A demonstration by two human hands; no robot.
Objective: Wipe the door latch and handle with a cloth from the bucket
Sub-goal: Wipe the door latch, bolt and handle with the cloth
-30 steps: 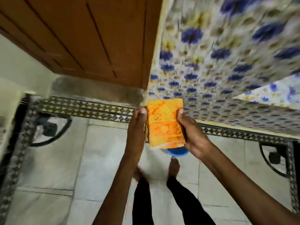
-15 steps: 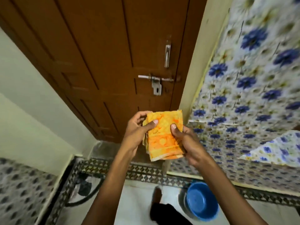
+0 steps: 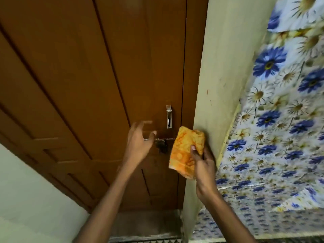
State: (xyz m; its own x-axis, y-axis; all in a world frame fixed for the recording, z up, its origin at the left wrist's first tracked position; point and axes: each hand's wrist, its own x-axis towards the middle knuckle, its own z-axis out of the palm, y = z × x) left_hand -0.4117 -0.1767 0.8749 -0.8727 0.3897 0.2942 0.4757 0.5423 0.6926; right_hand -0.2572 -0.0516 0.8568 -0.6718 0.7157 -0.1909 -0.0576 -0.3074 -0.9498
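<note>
Orange cloth pinched in right hand | left hand spread at latch

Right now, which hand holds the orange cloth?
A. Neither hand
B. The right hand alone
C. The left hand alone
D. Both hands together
B: only the right hand grips the orange cloth, while the left hand is open and empty, reaching to the door latch.
</note>
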